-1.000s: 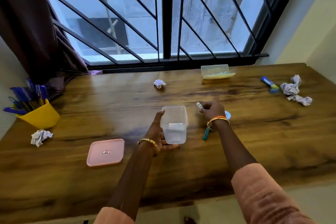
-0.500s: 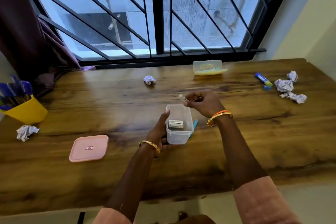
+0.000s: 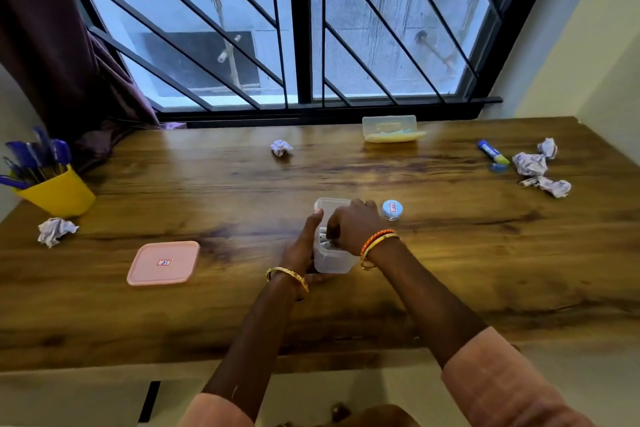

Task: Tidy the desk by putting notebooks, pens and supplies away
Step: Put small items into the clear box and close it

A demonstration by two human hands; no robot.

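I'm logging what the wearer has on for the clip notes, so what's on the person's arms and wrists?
Both forearms are bare below pink sleeves pushed up toward the elbows. The left hand has one thin gold bangle at its wrist. The right hand has two bands at its wrist: an orange braided band and a gold bangle beside it. No rings or markings are visible.

clear tub (image 3: 334, 258) upright, lidless, mid-desk.
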